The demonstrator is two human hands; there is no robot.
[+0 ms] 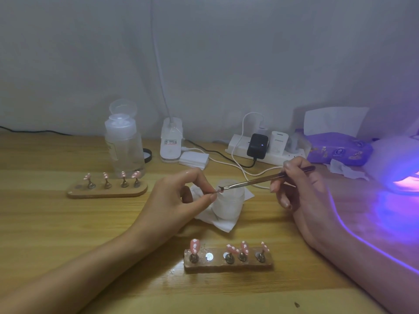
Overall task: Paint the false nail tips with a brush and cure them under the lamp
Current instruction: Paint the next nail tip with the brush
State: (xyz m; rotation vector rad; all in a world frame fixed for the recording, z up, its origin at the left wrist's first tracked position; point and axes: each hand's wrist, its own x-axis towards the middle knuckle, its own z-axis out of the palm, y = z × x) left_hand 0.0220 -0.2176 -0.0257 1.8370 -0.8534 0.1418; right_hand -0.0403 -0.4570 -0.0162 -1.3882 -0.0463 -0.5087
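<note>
Your left hand (179,196) pinched one nail tip (218,190) between thumb and forefinger, in front of the white jar (229,200). Your right hand (299,189) gripped the brush (260,179) pen-style. Its long axis ran upper right to lower left, bristles meeting the tip. The lamp (399,168) glowed far right, nearer your right hand, so curing probably meant carrying the tip rightward.

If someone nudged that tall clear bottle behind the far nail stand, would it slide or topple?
Probably topple rather than slide: the bottle is tall and narrow, standing upright on the wooden table. Its flip lid stands open, so any liquid inside might spill. The smooth clear plastic looks fairly light, perhaps slippery to grip.
</note>
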